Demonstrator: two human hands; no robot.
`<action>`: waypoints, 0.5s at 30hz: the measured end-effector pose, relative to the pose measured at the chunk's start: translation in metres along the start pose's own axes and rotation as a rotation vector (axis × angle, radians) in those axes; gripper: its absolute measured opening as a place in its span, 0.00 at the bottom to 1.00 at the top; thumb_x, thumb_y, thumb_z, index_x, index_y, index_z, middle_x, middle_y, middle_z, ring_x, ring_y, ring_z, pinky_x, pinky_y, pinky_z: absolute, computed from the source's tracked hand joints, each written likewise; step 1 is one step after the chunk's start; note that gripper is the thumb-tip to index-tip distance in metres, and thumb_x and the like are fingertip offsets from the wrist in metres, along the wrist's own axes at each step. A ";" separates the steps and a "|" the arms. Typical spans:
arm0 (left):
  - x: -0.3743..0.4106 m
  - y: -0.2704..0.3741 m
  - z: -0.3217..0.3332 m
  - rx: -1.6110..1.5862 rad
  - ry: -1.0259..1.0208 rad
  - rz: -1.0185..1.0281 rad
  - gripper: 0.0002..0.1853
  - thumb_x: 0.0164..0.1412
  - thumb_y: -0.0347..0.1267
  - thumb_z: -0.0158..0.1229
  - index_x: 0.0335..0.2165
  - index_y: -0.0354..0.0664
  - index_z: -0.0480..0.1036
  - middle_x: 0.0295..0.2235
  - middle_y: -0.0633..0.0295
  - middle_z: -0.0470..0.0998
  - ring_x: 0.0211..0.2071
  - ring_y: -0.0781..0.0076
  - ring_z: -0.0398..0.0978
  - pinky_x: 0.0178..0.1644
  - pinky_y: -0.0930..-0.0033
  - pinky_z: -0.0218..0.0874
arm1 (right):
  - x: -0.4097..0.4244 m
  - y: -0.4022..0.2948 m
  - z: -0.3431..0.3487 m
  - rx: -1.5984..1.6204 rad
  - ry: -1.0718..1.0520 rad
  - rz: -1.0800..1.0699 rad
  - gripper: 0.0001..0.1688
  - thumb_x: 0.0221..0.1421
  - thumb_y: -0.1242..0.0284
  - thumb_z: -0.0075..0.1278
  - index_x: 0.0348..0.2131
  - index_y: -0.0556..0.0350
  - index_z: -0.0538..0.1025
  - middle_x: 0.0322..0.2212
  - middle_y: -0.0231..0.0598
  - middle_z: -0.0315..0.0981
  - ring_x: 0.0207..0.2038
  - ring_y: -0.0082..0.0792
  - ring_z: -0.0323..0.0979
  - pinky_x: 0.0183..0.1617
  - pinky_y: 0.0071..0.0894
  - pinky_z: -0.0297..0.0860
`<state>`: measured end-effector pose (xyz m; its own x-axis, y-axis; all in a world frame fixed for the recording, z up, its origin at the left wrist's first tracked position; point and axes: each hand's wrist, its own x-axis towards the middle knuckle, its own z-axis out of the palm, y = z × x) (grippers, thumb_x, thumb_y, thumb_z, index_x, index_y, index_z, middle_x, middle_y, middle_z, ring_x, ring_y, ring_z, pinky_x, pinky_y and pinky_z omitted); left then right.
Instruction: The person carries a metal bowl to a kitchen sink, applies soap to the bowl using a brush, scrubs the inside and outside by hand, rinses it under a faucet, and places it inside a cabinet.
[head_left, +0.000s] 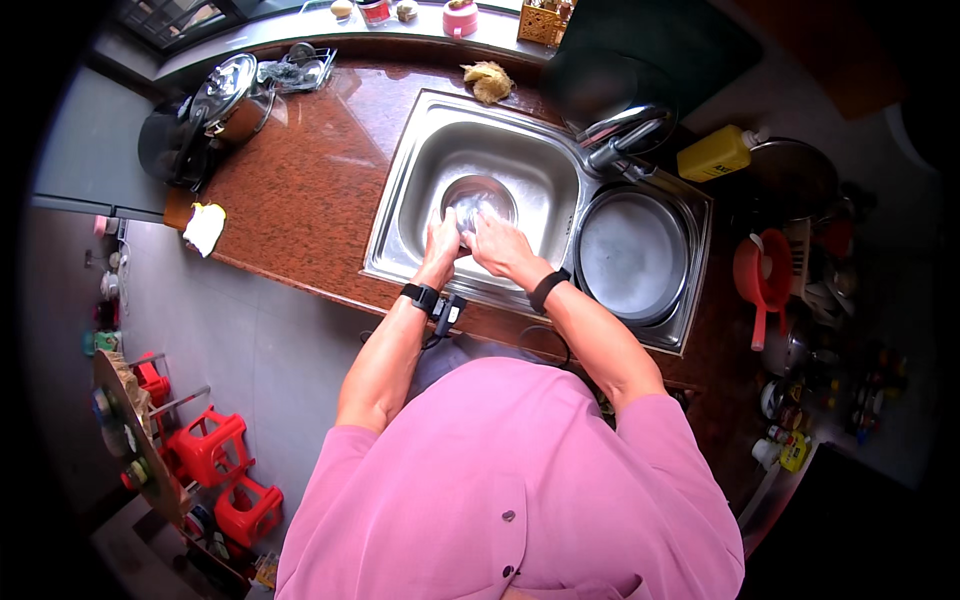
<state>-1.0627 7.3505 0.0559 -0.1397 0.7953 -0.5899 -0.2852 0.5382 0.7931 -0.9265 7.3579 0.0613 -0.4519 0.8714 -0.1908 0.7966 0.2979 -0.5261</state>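
Observation:
Inside the stainless steel sink basin (551, 169) is a round, shiny bowl (478, 189), metal or clear; glare hides which. My left hand (441, 241) grips its near left rim. At the near right side, my right hand (499, 244) holds the bowl too, with its fingertips reaching over the rim. Both hands are close together, and they hide the bowl's near edge. What lies in the bowl is too bright and blurred to tell. The chrome faucet (622, 142) stands at the sink's back right corner.
A large round metal pan (634, 251) fills the sink's right side. A yellow bottle (714, 154) stands beyond it, and a red ladle (759, 277) lies farther right. Behind the basin sits a fibrous scrubber (487, 81). A lidded pot (231, 97) and a white cloth (204, 227) are on the left counter.

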 end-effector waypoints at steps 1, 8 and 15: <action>-0.001 -0.002 0.005 0.014 0.061 0.001 0.26 0.71 0.41 0.40 0.60 0.36 0.55 0.51 0.47 0.67 0.49 0.57 0.71 0.46 0.55 0.71 | 0.000 0.002 0.001 0.075 -0.145 -0.025 0.29 0.63 0.61 0.37 0.51 0.69 0.68 0.51 0.66 0.66 0.49 0.60 0.69 0.55 0.51 0.64; 0.012 -0.028 -0.013 0.028 -0.062 -0.016 0.26 0.71 0.45 0.40 0.56 0.35 0.59 0.49 0.45 0.70 0.45 0.57 0.74 0.41 0.60 0.72 | -0.004 0.004 0.001 0.421 -0.347 -0.283 0.47 0.58 0.56 0.39 0.66 0.67 0.46 0.68 0.60 0.31 0.70 0.51 0.34 0.73 0.38 0.37; 0.010 -0.023 -0.018 0.006 -0.065 -0.044 0.26 0.70 0.44 0.41 0.56 0.35 0.61 0.46 0.47 0.72 0.41 0.58 0.76 0.40 0.61 0.72 | 0.010 0.010 0.005 0.043 -0.259 -0.093 0.56 0.55 0.42 0.39 0.61 0.78 0.52 0.64 0.71 0.40 0.68 0.60 0.41 0.71 0.46 0.44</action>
<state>-1.0749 7.3412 0.0285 -0.0655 0.7869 -0.6136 -0.2839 0.5748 0.7674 -0.9255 7.3678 0.0501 -0.6141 0.7108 -0.3430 0.7318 0.3499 -0.5849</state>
